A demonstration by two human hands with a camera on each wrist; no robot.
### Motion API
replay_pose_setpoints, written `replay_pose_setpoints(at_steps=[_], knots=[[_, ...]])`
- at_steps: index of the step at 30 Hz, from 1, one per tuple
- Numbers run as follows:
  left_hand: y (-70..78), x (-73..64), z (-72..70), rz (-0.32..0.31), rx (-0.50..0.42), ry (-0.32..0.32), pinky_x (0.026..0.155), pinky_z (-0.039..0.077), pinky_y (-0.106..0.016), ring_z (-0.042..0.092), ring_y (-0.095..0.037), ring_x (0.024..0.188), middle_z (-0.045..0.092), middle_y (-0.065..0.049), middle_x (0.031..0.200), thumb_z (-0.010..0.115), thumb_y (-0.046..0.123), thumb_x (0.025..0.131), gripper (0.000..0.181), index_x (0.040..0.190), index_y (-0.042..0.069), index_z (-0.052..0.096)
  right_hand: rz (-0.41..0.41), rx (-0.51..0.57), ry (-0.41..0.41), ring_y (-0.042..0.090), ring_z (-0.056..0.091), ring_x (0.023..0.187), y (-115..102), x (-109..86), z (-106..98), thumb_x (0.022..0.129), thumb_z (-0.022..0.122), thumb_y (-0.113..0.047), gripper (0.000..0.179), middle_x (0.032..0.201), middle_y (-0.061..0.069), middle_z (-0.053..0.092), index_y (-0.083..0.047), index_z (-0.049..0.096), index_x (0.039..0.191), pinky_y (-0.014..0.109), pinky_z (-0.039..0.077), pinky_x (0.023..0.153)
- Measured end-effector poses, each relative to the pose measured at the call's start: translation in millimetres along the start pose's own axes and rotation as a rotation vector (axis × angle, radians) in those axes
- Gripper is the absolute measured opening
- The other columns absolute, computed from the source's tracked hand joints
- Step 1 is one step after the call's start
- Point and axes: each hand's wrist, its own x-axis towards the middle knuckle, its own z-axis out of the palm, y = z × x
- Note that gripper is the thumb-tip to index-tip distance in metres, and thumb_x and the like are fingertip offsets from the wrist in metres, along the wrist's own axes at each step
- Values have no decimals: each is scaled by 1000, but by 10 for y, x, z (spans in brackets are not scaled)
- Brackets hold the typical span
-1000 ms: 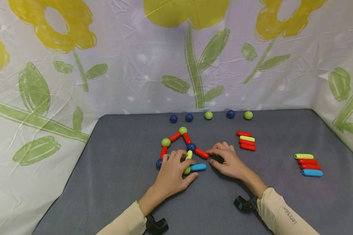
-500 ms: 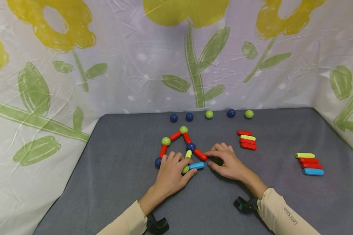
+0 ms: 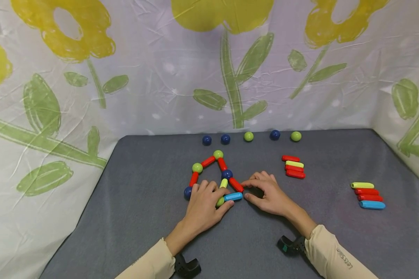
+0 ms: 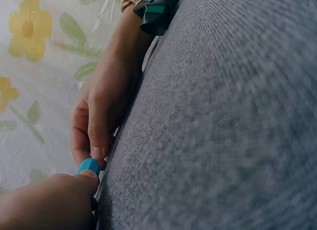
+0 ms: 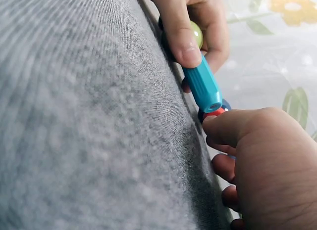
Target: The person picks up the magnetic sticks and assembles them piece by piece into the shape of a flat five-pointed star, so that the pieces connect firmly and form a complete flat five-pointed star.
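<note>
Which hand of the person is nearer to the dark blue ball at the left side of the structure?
Left. The left hand is close beside the dark blue ball, on its right; the right hand is farther in that direction, at the end of a red stick.

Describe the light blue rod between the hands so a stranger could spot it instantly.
On the grey table, look between the left hand and the right hand. The light blue rod juts from a green ball toward the right hand. Its colour sets it apart from the nearby red rod and yellow rod.
</note>
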Motion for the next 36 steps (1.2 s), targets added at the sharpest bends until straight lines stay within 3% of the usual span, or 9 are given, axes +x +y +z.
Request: replay_pose_setpoints(at_steps=[10,14,18,21,24,26,29,32,36], knots=[[18,-12,-19,-6,-1,-26,74,28,-32,37,-12,75,54,7,83,72,52,90,31,113,31,73,6,52,40,10,51,87,15,-12,12,91,77,-18,25,98,-8,67,-19,75,115,34,29,79],[-1,-12,-18,8,4,-12,79,31,-36,40,-13,77,58,7,86,71,53,90,33,115,31,72,7,117,105,8,55,84,36,-3,11,91,75,-10,22,93,-7,67,-14,75,113,32,39,81],[-31,1,-27,26,7,16,86,33,-45,44,-14,80,62,8,88,72,54,89,31,111,32,73,10,154,250,6,56,74,69,27,-28,91,73,-3,18,85,-4,64,-7,74,108,26,49,68],[-49,3,-24,26,-7,36,92,31,-53,45,-14,81,63,8,88,75,54,87,29,107,32,74,6,133,420,9,54,70,118,55,-106,90,73,0,15,80,0,62,-3,74,104,24,45,62],[-64,-4,-16,13,-28,53,97,27,-60,44,-14,82,62,7,85,77,53,85,28,103,32,75,29,43,615,17,53,72,209,81,-242,88,73,0,12,77,6,63,-1,75,100,24,40,70],[-70,-7,-9,5,-35,63,99,25,-62,43,-14,82,61,7,84,78,54,84,29,102,32,75,78,-22,717,24,54,77,306,74,-362,87,73,-2,12,79,11,65,-1,76,99,27,34,79],[-75,-7,-1,2,-37,66,99,24,-64,43,-14,82,60,6,83,79,54,84,30,103,31,76,223,-63,803,31,51,86,467,20,-547,90,72,-6,15,91,18,69,1,75,102,34,25,84],[-78,-7,3,-1,-39,58,99,24,-63,43,-15,82,60,6,84,78,55,84,31,103,31,76,418,-29,819,18,52,87,637,-67,-682,93,70,-12,22,103,20,70,0,74,110,35,25,88],[-75,-7,5,-9,-41,44,100,24,-63,43,-14,83,60,6,84,78,54,84,30,103,31,75,617,53,755,-7,47,84,763,-138,-791,96,67,-22,32,116,17,69,-3,71,122,24,34,86]])
